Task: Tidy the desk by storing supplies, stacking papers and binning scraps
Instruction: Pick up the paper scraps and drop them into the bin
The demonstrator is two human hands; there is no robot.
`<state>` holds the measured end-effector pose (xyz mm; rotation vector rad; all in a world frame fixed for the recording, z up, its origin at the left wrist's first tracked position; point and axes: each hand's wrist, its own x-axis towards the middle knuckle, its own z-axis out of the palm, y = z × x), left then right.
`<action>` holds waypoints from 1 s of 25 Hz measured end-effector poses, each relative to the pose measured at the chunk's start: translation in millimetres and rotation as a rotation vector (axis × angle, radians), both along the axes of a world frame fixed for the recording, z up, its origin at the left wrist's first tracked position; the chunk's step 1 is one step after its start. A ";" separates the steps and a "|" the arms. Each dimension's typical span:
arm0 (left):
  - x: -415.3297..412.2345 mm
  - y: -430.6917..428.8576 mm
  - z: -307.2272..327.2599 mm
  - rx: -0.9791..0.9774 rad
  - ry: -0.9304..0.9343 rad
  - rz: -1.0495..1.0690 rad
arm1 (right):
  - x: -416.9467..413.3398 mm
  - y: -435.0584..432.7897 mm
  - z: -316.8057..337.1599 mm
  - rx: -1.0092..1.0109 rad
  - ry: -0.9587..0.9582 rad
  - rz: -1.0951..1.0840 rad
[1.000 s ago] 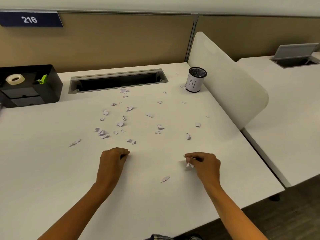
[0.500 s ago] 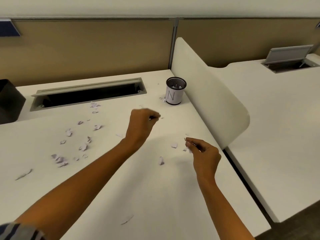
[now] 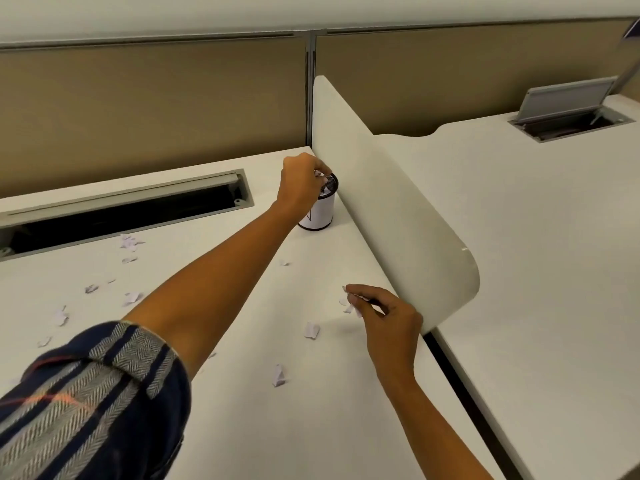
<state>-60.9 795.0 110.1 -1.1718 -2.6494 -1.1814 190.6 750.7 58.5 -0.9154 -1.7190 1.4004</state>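
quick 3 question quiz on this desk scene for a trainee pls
1. True or false: the left hand is at the mouth of the mesh cup.
2. The right hand pinches: A) a tape roll B) paper scraps C) a pen.
3. Fill in: the cup stands beside the white ___ at the right edge of the desk.
Key: 1 true; 2 B; 3 divider.
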 end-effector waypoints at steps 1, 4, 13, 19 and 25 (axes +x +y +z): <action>-1.8 0.3 -3.5 -0.005 0.004 0.003 | -1.6 2.3 -1.7 -0.002 0.002 0.012; 2.4 -15.2 -7.2 0.081 0.092 0.055 | -8.3 10.0 -4.5 0.006 -0.004 0.022; 80.6 -139.8 -87.0 -0.046 -0.010 0.095 | -102.6 63.6 44.2 0.250 0.091 -0.011; 101.5 -177.8 -126.8 -0.262 0.002 0.097 | -183.0 102.0 63.5 0.432 0.051 0.016; 102.8 -180.2 -129.3 -0.301 0.000 0.079 | -197.5 107.6 54.0 0.467 -0.144 0.103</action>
